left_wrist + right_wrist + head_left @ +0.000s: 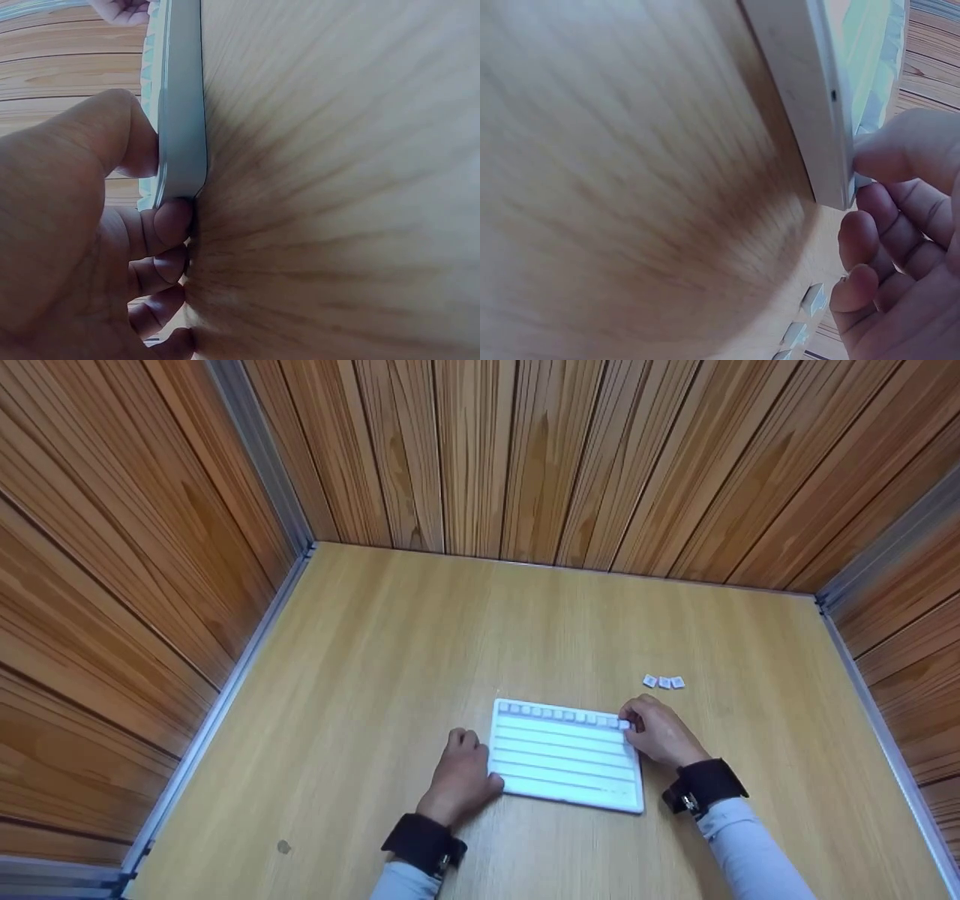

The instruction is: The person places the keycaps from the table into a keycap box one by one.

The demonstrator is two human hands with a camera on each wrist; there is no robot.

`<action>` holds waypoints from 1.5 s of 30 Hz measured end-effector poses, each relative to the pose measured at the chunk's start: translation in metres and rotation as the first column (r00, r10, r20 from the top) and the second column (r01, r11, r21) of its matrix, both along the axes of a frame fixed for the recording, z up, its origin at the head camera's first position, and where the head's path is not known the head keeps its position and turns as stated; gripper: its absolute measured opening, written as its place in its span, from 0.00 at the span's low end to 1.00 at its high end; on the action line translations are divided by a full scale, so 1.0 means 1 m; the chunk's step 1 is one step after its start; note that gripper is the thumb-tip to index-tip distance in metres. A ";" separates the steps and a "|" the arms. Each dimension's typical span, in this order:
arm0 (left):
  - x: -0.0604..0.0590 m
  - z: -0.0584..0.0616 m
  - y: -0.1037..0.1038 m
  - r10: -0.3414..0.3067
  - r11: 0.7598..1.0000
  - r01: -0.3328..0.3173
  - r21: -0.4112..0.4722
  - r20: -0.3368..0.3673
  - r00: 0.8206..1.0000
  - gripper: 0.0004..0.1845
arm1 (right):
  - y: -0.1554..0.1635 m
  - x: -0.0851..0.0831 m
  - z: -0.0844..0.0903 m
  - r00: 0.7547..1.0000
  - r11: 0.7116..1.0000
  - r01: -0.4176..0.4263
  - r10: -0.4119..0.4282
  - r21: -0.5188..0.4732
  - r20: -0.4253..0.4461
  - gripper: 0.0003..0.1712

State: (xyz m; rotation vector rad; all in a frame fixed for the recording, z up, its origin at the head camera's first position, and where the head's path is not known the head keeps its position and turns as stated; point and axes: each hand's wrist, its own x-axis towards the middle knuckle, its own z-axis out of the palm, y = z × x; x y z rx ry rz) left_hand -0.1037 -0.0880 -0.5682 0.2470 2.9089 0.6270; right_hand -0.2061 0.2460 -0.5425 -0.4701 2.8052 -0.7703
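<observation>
here 1 tray (pixel 568 769), perhaps 12 tiles, 3 loose tiles (pixel 664 682); left hand (pixel 459 780) grips tray, right hand (pixel 660 733) pinches tile (pixel 624 724).

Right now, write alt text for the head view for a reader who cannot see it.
A person's left hand holds the left edge of a white grooved tray on a wooden table, while the right hand pinches a small white tile at the right end of its top row. Three loose tiles lie beyond.
</observation>
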 end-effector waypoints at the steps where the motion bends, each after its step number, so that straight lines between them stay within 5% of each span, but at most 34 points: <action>1: 0.000 0.000 0.000 0.000 1.000 0.000 0.001 -0.004 1.000 0.20 | 0.000 0.000 0.000 1.000 1.000 0.004 -0.004 0.002 0.007 0.11; 16: -0.001 -0.001 0.000 -0.002 1.000 0.002 -0.005 -0.014 1.000 0.21 | 0.006 -0.002 0.007 0.999 0.999 0.038 -0.039 -0.015 -0.001 0.11; 26: 0.000 0.001 0.001 -0.007 1.000 0.007 -0.015 0.007 1.000 0.22 | 0.016 -0.003 0.007 0.997 0.997 0.072 -0.072 -0.035 0.006 0.24; 45: -0.002 0.001 0.001 0.007 1.000 -0.007 -0.012 0.033 0.999 0.24 | 0.034 -0.012 0.013 0.990 0.991 0.134 -0.133 -0.023 0.051 0.32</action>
